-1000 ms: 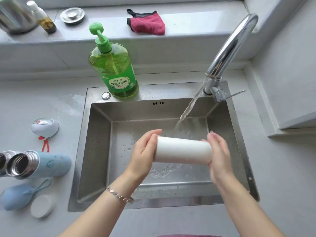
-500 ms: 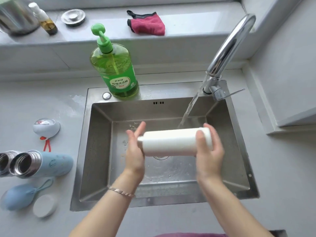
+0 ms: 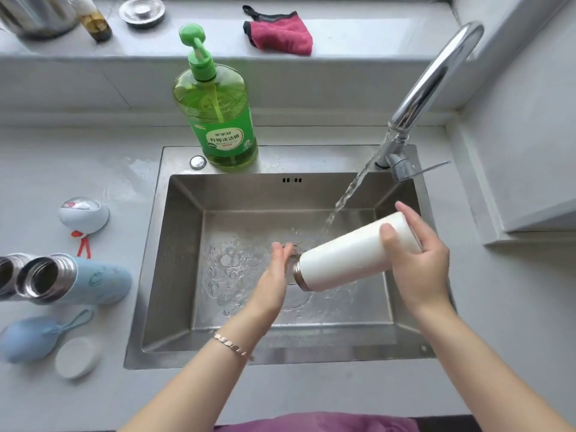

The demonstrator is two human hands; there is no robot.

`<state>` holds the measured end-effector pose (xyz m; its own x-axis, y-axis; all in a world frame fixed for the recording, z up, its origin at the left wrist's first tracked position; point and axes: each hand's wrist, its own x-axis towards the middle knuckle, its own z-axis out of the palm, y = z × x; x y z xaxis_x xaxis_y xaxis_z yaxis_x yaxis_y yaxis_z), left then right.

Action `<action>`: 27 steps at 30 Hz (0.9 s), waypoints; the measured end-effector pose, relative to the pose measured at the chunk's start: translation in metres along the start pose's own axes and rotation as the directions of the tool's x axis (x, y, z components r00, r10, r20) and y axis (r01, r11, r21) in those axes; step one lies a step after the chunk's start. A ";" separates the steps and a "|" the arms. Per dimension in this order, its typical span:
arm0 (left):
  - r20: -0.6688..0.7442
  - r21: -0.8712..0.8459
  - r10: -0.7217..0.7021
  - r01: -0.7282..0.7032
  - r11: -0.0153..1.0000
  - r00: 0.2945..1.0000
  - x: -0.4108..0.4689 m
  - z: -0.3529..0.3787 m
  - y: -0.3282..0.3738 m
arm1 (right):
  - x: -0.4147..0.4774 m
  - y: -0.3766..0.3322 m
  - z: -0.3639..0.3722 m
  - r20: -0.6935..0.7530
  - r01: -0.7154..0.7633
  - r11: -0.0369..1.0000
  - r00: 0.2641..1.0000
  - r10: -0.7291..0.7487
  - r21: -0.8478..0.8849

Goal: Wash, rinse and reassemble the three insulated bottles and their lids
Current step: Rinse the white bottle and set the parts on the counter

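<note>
A white insulated bottle point(image 3: 346, 258) is held over the steel sink point(image 3: 174, 275), tilted with its steel mouth down to the left. My right hand point(image 3: 414, 260) grips its raised base end. My left hand point(image 3: 277, 269) lies flat against the mouth, fingers straight. Water from the tap point(image 3: 433, 79) falls just left of the bottle's upper side. On the counter at left lie a light blue bottle point(image 3: 93, 280) and part of another steel-mouthed bottle point(image 3: 6, 275), both without lids. Near them are a blue lid with a loop point(image 3: 28, 338), a white lid point(image 3: 76, 357) and a white lid with a red strap point(image 3: 84, 215).
A green dish-soap pump bottle point(image 3: 218, 116) stands on the sink's back rim. A red cloth point(image 3: 280, 34), a round metal strainer point(image 3: 141, 10), a small bottle point(image 3: 95, 21) and a steel pot point(image 3: 34, 14) sit on the window ledge. A wall corner rises at right.
The bottle went from level to tilted, mouth down to the left and base raised to the right. My left hand opened flat at the mouth. Water now spreads on the sink floor.
</note>
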<state>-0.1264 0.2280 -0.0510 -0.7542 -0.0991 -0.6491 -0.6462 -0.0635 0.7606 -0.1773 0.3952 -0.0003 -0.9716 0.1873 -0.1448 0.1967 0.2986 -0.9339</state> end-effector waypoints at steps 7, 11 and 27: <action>-0.219 0.147 -0.107 0.141 0.979 0.970 -0.001 -0.038 -0.029 | -0.002 0.024 0.002 0.205 0.365 0.872 0.928 -0.312 -0.326; -0.240 0.161 -0.130 0.171 0.972 0.962 -0.004 -0.037 -0.033 | 0.003 0.031 -0.017 0.201 0.370 0.862 0.927 -0.317 -0.346; -0.089 0.203 0.240 -0.218 0.955 0.967 0.040 0.027 0.044 | 0.012 0.074 0.007 0.236 -0.755 0.619 0.655 0.718 0.214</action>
<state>-0.1879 0.2481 -0.0434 -0.8736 -0.1997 -0.4438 -0.4762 0.1623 0.8643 -0.1750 0.4129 -0.0737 -0.5266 0.1165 -0.8421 0.8274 -0.1571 -0.5392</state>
